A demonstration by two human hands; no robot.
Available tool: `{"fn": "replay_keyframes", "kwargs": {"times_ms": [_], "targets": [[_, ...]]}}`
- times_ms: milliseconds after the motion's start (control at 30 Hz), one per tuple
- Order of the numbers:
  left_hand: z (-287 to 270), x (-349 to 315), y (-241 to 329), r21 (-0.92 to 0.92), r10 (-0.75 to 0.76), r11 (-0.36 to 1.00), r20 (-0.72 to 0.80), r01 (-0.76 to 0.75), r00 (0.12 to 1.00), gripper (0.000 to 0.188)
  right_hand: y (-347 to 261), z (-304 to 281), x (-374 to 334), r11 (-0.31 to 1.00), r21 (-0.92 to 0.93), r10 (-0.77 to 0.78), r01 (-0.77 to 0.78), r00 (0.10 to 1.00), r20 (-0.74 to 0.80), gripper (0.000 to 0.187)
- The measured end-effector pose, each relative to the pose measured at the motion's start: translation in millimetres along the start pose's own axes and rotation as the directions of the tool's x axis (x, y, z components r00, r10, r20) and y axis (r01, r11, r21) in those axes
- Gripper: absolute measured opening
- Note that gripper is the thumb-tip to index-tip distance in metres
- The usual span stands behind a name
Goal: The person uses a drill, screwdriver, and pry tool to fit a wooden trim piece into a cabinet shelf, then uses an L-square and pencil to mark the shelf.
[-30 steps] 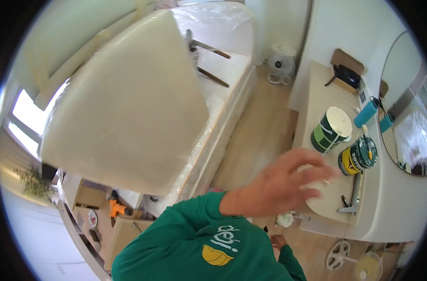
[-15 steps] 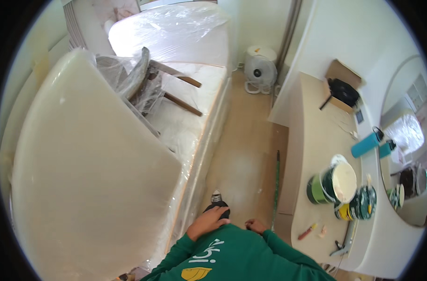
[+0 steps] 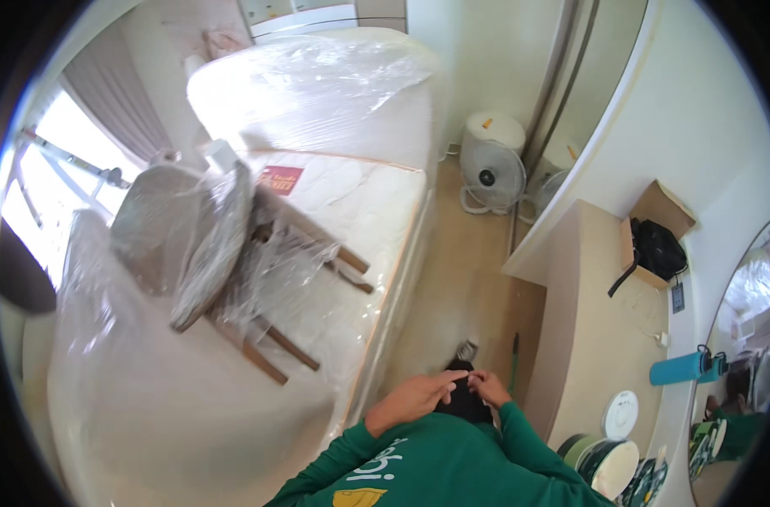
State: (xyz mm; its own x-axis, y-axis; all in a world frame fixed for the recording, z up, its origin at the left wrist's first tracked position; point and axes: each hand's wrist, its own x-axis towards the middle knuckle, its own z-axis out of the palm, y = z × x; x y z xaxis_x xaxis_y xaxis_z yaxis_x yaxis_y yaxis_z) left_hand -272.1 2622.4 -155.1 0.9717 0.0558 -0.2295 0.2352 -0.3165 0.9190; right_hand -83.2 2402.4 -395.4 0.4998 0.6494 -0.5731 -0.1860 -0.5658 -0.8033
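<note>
My left hand [image 3: 413, 399] reaches in front of my body with its upper fingers stretched to the right and the lower ones partly bent. Its fingertips meet my right hand [image 3: 489, 389], whose fingers are curled and pressed together. Anything held between them is too small to make out. Both hands are above my dark trousers [image 3: 467, 406], with one shoe [image 3: 466, 350] showing beyond. To the left is a mattress [image 3: 389, 182] under clear plastic. Wooden-legged chairs [image 3: 161, 221], also wrapped in plastic, lie on it.
A narrow strip of floor [image 3: 431, 279] runs between bed and counter [image 3: 609, 313]. Along the counter are a boxed black item [image 3: 655, 251], a blue bottle [image 3: 679, 369] and paint buckets [image 3: 613, 467]. A white fan [image 3: 492, 176] stands at the far end; a green pole [image 3: 515, 363] is nearer.
My right hand has come up to meet my left, which has lifted off my leg. The view has shifted, revealing more of the chairs and a window on the left.
</note>
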Motion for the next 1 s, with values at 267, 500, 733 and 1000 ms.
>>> {"fn": "replay_keyframes", "kwargs": {"times_ms": [267, 500, 733, 1000], "targets": [[-68, 202, 26, 0.128, 0.184, 0.978, -0.128, -0.167, 0.975, 0.052, -162, -166, 167, 0.999, 0.006, -0.054, 0.054, 0.998, -0.015, 0.036], [-154, 343, 102, 0.174, 0.121, 0.981, -0.203, -0.086, 0.972, 0.054, -301, -289, 277, 0.967, 0.171, -0.178, 0.191, 0.98, -0.086, 0.032], [-299, 440, 132, 0.286, 0.272, 0.95, -0.556, -0.126, 0.786, 0.061, -372, -337, 367, 0.93, 0.316, -0.189, 0.19, 0.981, -0.034, 0.031], [-520, 512, 161, 0.586, 0.545, 0.81, -0.748, -0.008, 0.379, 0.052, -455, -390, 522, 0.943, 0.269, -0.211, 0.196, 0.977, 0.026, 0.032]]}}
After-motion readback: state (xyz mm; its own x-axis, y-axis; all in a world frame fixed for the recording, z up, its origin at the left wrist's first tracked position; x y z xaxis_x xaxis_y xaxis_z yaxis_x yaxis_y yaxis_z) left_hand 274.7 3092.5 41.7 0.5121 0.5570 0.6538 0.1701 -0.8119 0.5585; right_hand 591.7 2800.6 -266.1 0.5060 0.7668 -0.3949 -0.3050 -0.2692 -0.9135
